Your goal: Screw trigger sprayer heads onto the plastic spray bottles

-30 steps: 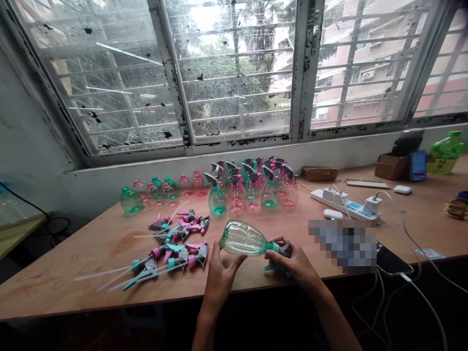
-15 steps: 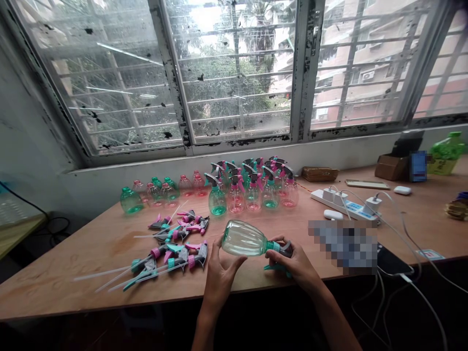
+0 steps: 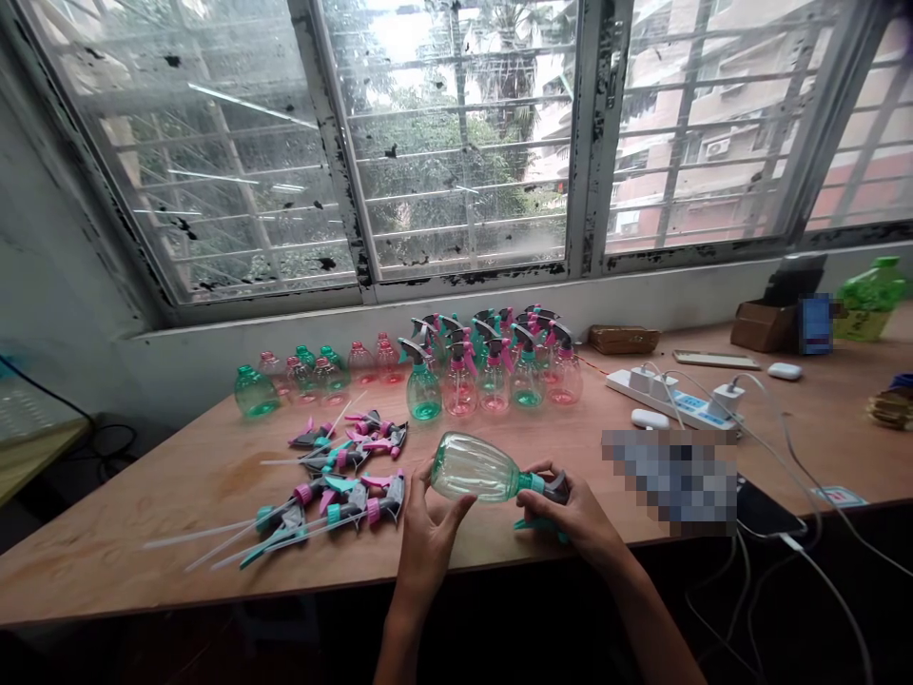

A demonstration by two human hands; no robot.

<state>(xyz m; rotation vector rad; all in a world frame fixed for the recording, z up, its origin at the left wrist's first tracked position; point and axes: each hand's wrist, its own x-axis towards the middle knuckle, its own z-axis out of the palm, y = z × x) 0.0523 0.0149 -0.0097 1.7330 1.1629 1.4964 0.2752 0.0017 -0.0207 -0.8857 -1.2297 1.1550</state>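
A clear green spray bottle lies tilted on its side in the air, above the front part of the table. My left hand is closed around its base, thumb along the lower side. At the neck, my right hand grips the teal collar and grey spray head; the teal trigger hangs beneath. Left of my hands, several loose spray heads with teal or pink parts and thin tubes lie in a pile. Behind, finished-looking spray bottles in green and pink stand upright in a group.
Several headless bottles stand at the back left. To the right are a white power strip with plugs and cables, a phone near the front edge, a white case and a cardboard box. A window rises behind the table.
The bottle's base has shifted very slightly down and left in my left hand. My right hand stays around the neck and spray head; the other things have not moved.
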